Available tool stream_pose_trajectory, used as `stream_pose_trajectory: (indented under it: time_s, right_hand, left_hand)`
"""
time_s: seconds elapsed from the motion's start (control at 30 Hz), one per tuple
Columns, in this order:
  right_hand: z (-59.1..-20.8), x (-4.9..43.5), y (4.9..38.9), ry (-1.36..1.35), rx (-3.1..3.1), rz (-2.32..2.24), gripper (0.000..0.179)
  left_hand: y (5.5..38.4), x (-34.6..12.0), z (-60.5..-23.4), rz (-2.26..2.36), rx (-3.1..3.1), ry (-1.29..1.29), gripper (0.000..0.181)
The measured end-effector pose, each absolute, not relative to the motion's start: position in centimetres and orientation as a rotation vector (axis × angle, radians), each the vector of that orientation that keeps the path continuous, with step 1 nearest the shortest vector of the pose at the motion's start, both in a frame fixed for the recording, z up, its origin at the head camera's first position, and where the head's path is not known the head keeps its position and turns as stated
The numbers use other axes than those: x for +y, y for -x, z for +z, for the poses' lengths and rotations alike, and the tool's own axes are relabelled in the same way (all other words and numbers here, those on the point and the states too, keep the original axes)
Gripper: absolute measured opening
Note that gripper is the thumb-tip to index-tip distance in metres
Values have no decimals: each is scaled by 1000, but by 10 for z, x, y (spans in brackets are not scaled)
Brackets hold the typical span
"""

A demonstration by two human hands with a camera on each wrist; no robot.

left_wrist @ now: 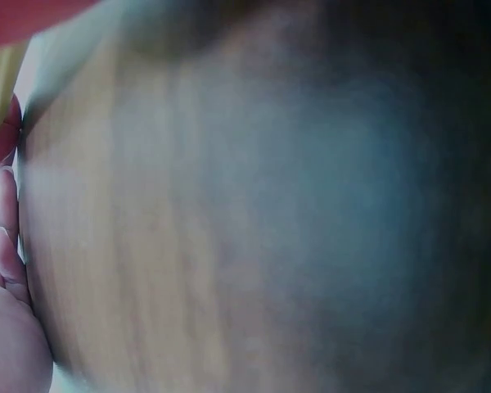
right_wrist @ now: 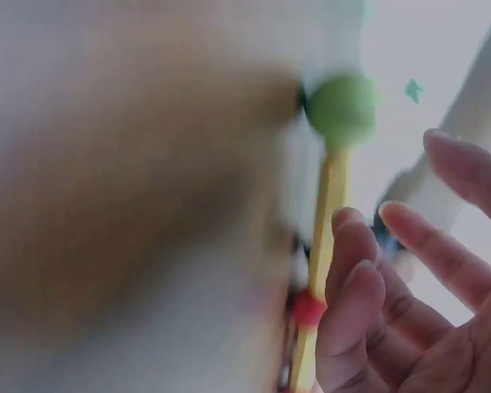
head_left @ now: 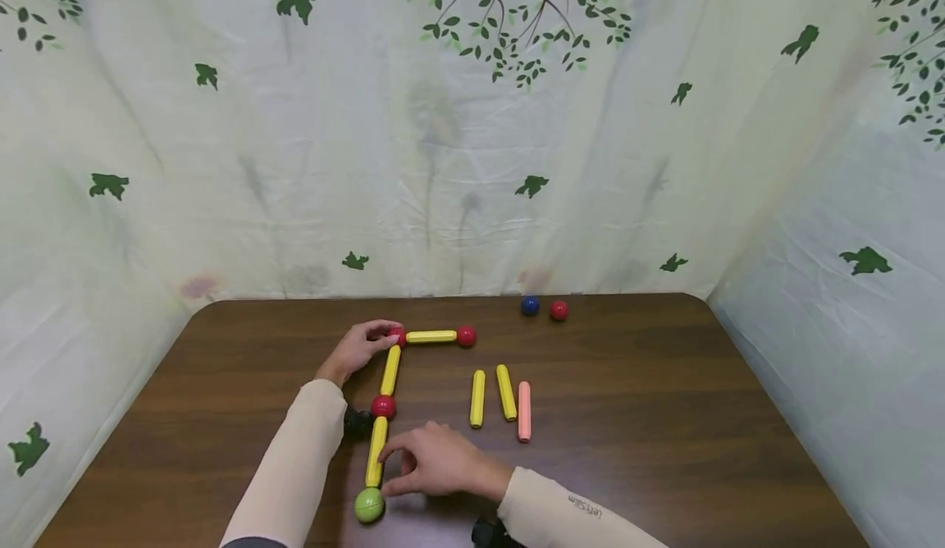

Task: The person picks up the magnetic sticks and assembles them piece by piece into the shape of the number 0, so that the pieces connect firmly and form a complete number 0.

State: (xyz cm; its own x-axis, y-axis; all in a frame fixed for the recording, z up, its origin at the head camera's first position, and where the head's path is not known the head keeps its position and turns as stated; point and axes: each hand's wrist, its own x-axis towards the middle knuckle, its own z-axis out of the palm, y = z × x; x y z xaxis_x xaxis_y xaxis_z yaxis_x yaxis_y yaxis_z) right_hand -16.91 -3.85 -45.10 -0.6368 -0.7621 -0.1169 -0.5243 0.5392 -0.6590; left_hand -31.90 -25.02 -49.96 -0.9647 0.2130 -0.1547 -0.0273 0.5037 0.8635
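Note:
Yellow sticks and balls form a bent chain on the table. It runs from a green ball (head_left: 369, 505) through a lower yellow stick (head_left: 376, 452), a middle red ball (head_left: 383, 406) and an upper yellow stick (head_left: 390, 370) to a corner red ball (head_left: 399, 335). From there a sideways yellow stick (head_left: 431, 336) leads to an end red ball (head_left: 466, 335). Finger and thumb of my left hand (head_left: 359, 349) pinch the corner ball, partly covering it. Beside the green ball and lower stick is my right hand (head_left: 443, 459), holding nothing, thumb and fingers apart in the right wrist view.
Two loose yellow sticks (head_left: 477, 399) and a pink stick (head_left: 524, 412) lie right of the chain. Near the table's (head_left: 627, 384) back edge sit a blue ball (head_left: 530, 306) and a loose red ball (head_left: 559, 310). A leaf-patterned cloth (head_left: 332, 162) hangs behind.

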Motion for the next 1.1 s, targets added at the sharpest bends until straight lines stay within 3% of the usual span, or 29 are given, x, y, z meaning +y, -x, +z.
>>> stream_pose_trajectory:
  time_s: [0.4,1.1]
  right_hand:
    - [-458,15,211,492,2692,-1103,40]
    - [-470,18,219,418,2817,-819,55]
  left_hand:
    - [319,-254,-498,1437,2511,-150,39]
    - [319,-253,-499,1456,2515,-190,37]
